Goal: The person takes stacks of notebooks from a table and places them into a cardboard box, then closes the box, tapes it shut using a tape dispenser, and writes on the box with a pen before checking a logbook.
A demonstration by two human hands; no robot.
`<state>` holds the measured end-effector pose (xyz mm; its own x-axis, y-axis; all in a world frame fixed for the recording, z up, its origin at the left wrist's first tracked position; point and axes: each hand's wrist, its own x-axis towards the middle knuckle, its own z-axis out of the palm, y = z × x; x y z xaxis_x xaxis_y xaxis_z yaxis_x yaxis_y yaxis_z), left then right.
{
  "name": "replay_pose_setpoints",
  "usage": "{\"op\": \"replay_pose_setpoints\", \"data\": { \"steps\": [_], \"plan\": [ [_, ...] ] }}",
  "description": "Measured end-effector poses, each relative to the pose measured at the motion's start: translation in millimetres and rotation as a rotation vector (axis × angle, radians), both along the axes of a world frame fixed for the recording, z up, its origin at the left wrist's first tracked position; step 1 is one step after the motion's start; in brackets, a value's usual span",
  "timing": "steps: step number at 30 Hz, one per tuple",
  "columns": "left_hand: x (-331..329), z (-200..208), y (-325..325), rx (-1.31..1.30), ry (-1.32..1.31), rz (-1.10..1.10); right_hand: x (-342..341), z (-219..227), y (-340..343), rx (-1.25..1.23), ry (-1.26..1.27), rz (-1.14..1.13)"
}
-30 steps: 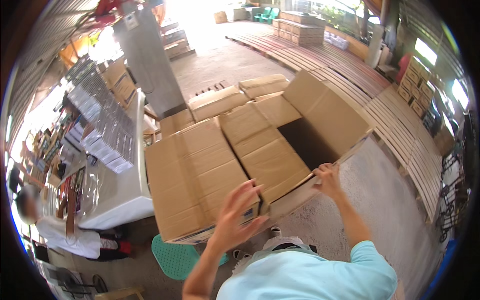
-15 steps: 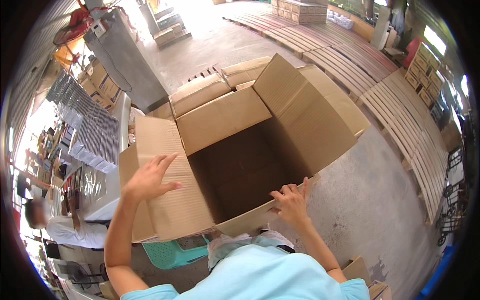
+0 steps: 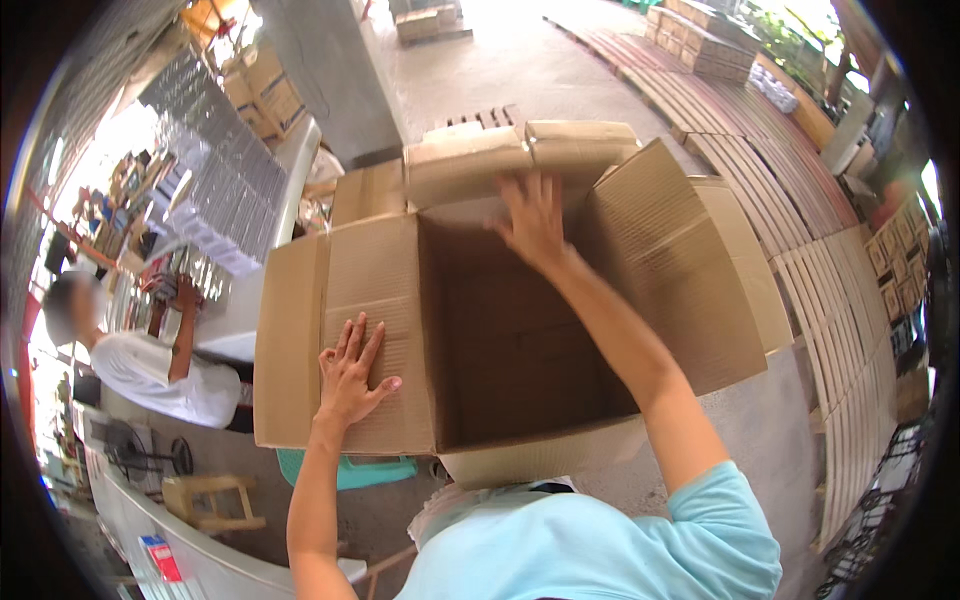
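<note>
A large open cardboard box (image 3: 520,360) stands in front of me, its dark inside showing. My left hand (image 3: 350,375) lies flat on the box's left flap (image 3: 375,270), fingers spread. Over the far side of the box is my right hand (image 3: 535,220), slightly blurred, its fingers apart and nothing in them. The far flap is mostly hidden behind that hand. On the right, another flap (image 3: 680,270) stands folded outward, and the near flap (image 3: 545,455) hangs toward my body.
More cardboard boxes (image 3: 465,165) sit just beyond. A teal stool (image 3: 375,472) shows below the left flap. At left, a person in a white shirt (image 3: 165,375) works at a table with stacked silvery bundles (image 3: 235,160). Wooden pallets (image 3: 745,190) line the right. A grey pillar (image 3: 340,80) rises behind.
My right hand has moved from the near edge to the far side of the box. My left hand has come down flat on the left flap. The view has shifted left.
</note>
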<state>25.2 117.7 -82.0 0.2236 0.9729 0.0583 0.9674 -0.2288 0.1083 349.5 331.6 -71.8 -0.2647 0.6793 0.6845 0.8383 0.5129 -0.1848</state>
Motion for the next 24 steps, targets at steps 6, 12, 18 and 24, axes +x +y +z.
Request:
{"op": "replay_pose_setpoints", "data": {
  "steps": [6,12,18,24],
  "plan": [
    [-3.2,3.1,4.4,-0.038,0.028,0.002,-2.7,-31.4,128.5,-0.365,-0.356,-0.014],
    [-3.2,2.5,11.1,-0.025,0.01,0.0,-11.7,-53.8,158.2,-0.92,-0.605,-0.065],
    [-20.2,-7.8,2.3,0.087,-0.085,-0.068,-3.8,-1.6,25.4,-0.496,-0.566,-0.061],
    [-25.7,67.1,-80.3,-0.058,-0.105,-0.236,29.5,50.1,-263.5,-1.197,-0.621,0.315]
  ]
}}
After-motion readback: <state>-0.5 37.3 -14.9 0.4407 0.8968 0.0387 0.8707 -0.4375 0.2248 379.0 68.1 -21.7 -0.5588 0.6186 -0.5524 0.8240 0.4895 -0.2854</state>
